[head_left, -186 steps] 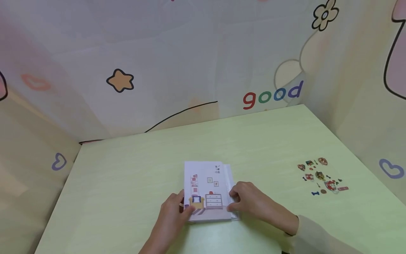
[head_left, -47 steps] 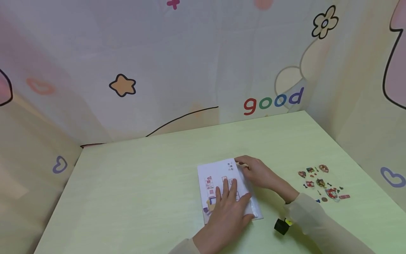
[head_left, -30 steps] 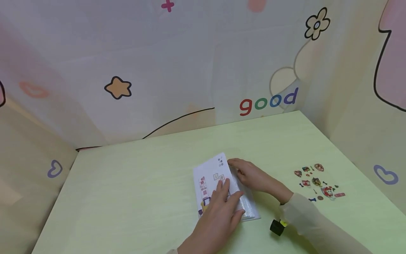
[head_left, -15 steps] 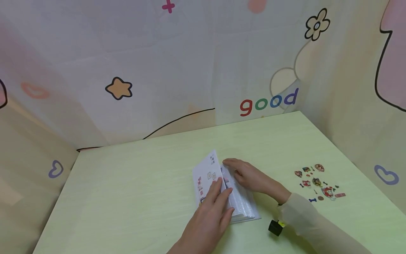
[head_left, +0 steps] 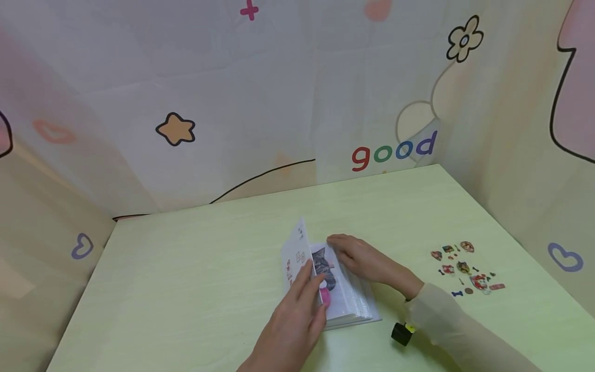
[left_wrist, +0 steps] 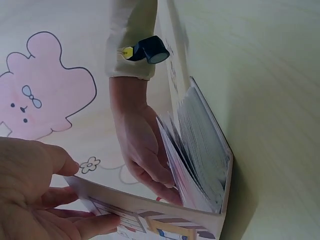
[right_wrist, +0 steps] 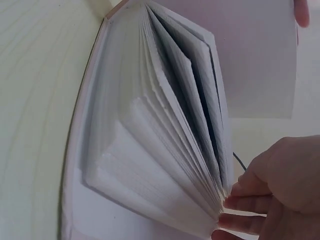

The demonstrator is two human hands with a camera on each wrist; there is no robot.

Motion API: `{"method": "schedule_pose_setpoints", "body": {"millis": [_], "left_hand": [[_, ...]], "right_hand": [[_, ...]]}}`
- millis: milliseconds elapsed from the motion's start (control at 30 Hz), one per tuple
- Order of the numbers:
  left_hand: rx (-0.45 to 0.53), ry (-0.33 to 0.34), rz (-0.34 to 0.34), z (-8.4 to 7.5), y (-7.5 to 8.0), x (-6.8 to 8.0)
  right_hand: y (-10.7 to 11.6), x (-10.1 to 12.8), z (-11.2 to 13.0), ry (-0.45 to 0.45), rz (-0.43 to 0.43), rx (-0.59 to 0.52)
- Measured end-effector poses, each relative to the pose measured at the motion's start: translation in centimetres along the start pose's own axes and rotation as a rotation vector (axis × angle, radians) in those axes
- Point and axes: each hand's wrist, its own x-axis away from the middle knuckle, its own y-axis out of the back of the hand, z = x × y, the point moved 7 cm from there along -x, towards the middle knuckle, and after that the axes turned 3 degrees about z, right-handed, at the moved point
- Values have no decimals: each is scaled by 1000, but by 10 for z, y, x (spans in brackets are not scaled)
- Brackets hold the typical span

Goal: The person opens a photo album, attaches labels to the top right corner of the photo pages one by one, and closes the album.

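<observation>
A white book (head_left: 346,307) with thick, glossy pages lies on the light green table, its printed front cover (head_left: 294,253) raised at a steep angle. My left hand (head_left: 290,320) holds that cover by its free edge; the left wrist view shows the thumb on one face and fingers (left_wrist: 102,223) on the other. A grey cat picture (head_left: 329,271) shows on the page beneath. My right hand (head_left: 364,259) rests at the pages' upper right, with fingertips (right_wrist: 232,202) touching the page edges. The pages (right_wrist: 150,120) fan slightly apart in the right wrist view.
Several small colourful cut-out stickers (head_left: 465,266) lie spread on the table at the right. A black cube-shaped camera (head_left: 402,334) sits at my right sleeve. Printed cloth (head_left: 260,103) walls stand behind the table and along both sides.
Earlier the book was shut and my left hand lay on its cover. Since then the left hand has swung the cover up and leftward, uncovering the cat picture. The right hand stays at the page edge.
</observation>
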Motion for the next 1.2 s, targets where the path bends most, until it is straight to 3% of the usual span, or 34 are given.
{"method": "schedule_pose_setpoints", "body": {"millis": [533,800,1200], "left_hand": [[2,14,-137,10,15,14],[-78,13,-235,12,20,23],[-140,96,-273,23,29,32]], "right_hand": [[-4,-2,0,11,5,8],[-6,-2,0,41,0,52],[-7,-3,1,63,-4,70]]}}
